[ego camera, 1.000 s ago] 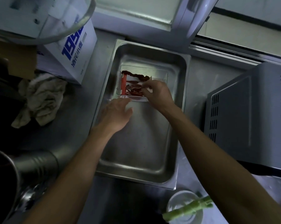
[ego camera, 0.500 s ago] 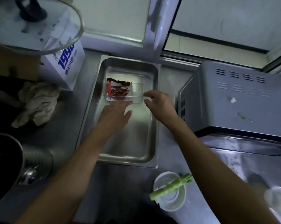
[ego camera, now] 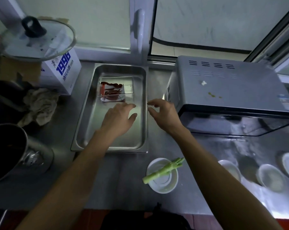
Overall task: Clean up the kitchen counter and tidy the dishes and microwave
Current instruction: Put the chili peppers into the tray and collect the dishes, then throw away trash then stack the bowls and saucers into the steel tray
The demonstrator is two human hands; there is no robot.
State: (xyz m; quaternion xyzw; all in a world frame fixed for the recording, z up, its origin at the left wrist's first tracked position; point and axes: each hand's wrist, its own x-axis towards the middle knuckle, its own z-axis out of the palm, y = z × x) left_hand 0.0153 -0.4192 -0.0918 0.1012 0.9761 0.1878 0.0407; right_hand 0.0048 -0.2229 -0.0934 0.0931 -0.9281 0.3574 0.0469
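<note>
A clear plastic box of dried red chillies (ego camera: 114,90) lies in the far part of a steel tray (ego camera: 89,113) on the counter. My left hand (ego camera: 119,117) hovers over the tray just in front of the box, fingers spread and empty. My right hand (ego camera: 163,113) is over the tray's right rim, fingers loosely curled and holding nothing. A grey microwave (ego camera: 231,90) stands to the right, with crumbs on its top. A white bowl (ego camera: 162,175) with a green stalk (ego camera: 163,170) across it sits near the front edge.
A white carton (ego camera: 64,72) and a crumpled cloth (ego camera: 39,105) lie at the left, with a glass lid (ego camera: 35,39) above them. A steel pot (ego camera: 10,151) stands at the front left. Several white bowls (ego camera: 271,176) sit at the right, in front of the microwave.
My right hand has let go of the chilli box and drawn back to the right over the tray rim. My left hand has pulled back slightly. The view has swung right and up.
</note>
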